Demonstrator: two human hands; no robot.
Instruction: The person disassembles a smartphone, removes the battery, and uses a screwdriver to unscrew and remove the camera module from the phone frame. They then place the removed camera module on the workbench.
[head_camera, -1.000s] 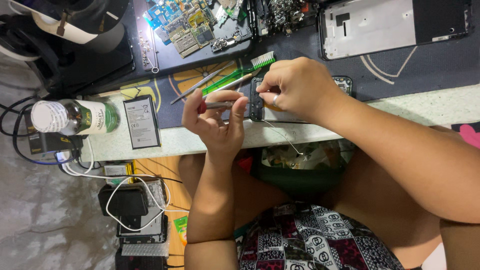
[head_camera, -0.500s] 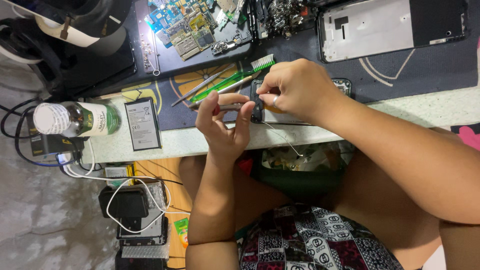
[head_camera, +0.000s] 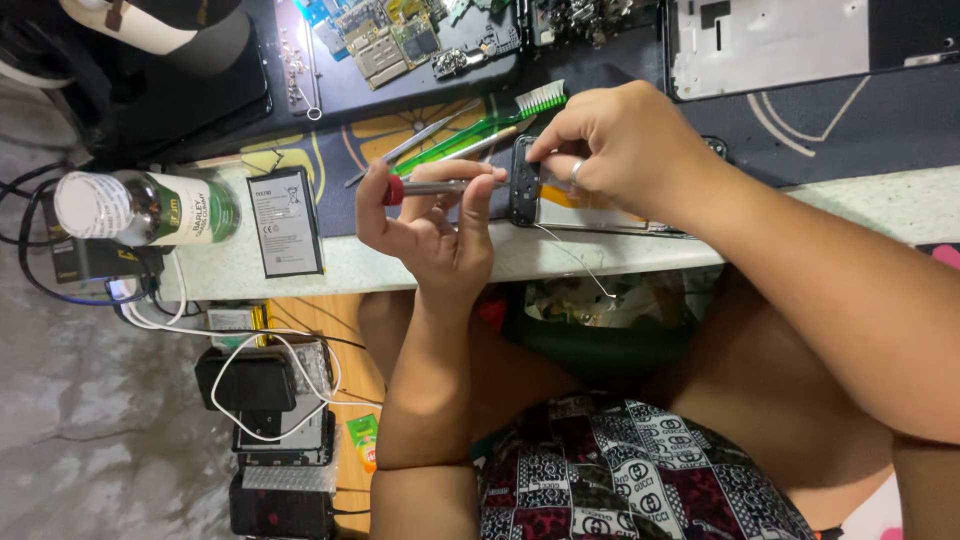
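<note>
Gripping a slim screwdriver (head_camera: 440, 187) with a red cap, the left hand (head_camera: 425, 225) has its fingers closed around the metal shaft, which lies level and points right at the black end of a phone (head_camera: 524, 181). The right hand (head_camera: 620, 150) is closed over that phone, pinching its dark end between thumb and fingers (there is a ring on one finger) and holding it at the near edge of the counter (head_camera: 860, 200). A thin wire (head_camera: 580, 262) trails from under the phone over the counter's edge. Just beyond the hands lie a green brush (head_camera: 490, 125) and tweezers (head_camera: 415, 145) on a dark mat (head_camera: 840, 130). To the left, a flat battery (head_camera: 285, 222) lies on the counter, and further left a bottle (head_camera: 150, 208) with a white cap rests on its side. Circuit boards (head_camera: 385, 40) lie on the far side, and an opened phone frame (head_camera: 780, 45) lies far right. Below the counter, cables (head_camera: 270, 350) and chargers crowd a shelf.
</note>
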